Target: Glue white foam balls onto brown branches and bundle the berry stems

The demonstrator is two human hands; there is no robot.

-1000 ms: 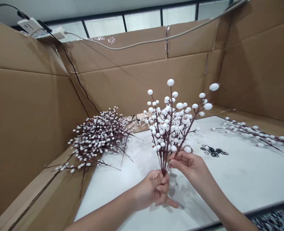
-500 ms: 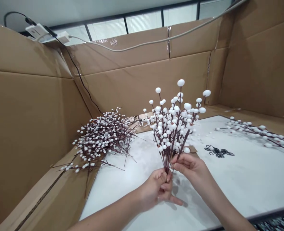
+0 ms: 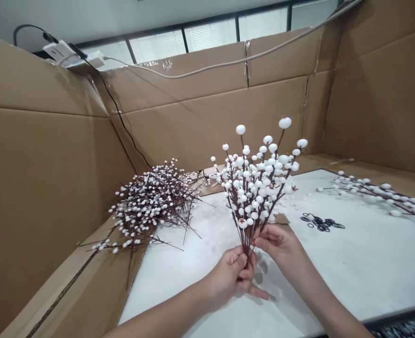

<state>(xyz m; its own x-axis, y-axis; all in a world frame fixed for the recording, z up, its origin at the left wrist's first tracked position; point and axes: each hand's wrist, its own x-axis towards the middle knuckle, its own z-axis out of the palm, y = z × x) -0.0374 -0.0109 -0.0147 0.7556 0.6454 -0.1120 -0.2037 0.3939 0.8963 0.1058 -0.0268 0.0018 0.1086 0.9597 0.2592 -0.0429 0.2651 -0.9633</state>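
Two hands (image 3: 228,277) (image 3: 278,244) grip one berry bunch (image 3: 258,180); two piles (image 3: 151,202) (image 3: 380,192) nearby.

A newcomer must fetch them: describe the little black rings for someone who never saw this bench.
Start at the white tabletop walled by cardboard. Right of the upright berry bunch, the black rings lie in a small flat cluster. They alone are dark loops; their neighbours are white-berried twigs.
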